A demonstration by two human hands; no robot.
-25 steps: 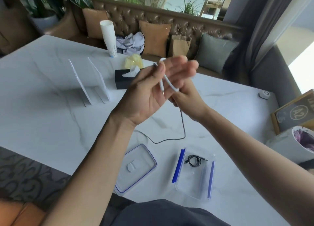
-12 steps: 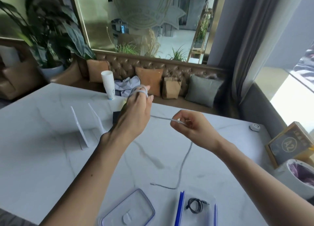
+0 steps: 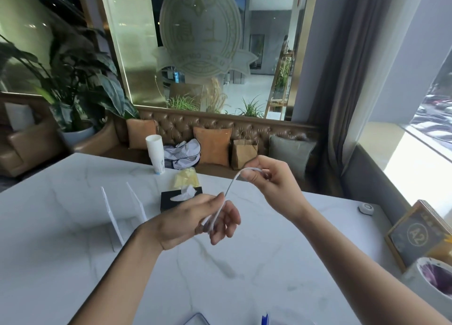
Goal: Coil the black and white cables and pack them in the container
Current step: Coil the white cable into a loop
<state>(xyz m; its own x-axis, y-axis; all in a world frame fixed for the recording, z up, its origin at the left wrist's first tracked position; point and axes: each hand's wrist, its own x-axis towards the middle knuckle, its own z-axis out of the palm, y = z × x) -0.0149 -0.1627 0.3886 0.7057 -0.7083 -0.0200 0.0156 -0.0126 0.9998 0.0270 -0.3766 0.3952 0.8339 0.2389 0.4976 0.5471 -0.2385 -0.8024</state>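
A white cable (image 3: 228, 189) is held above a marble tabletop (image 3: 61, 263), stretched between two bare hands. At left, the left hand (image 3: 193, 220) is seen palm-up, its fingers (image 3: 226, 223) loosely curled, with what appear to be turns of the cable gathered around them; motion blur leaves the number of turns unclear. From there the cable rises to the right hand (image 3: 271, 184), where it is pinched between thumb and forefinger, the other fingers folded in.

The coiling of the white cable is judged to be under way and unfinished. Packing remains to be done. Only a blue-edged sliver of the container (image 3: 265, 319) and a corner of its lid (image 3: 197, 318) are caught at the bottom edge, so its contents cannot be seen; the black cable is out of view.

On the tabletop, from left to right, are set two clear stands (image 3: 122, 212), a paper cup (image 3: 155, 154), a black tissue box (image 3: 181, 197), a small white puck (image 3: 366, 207) and a framed sign (image 3: 415, 231). Beyond lie a tufted leather bench with cushions, a large plant at left, a glass panel with a frosted emblem, and a grey curtain beside a bright window at right.
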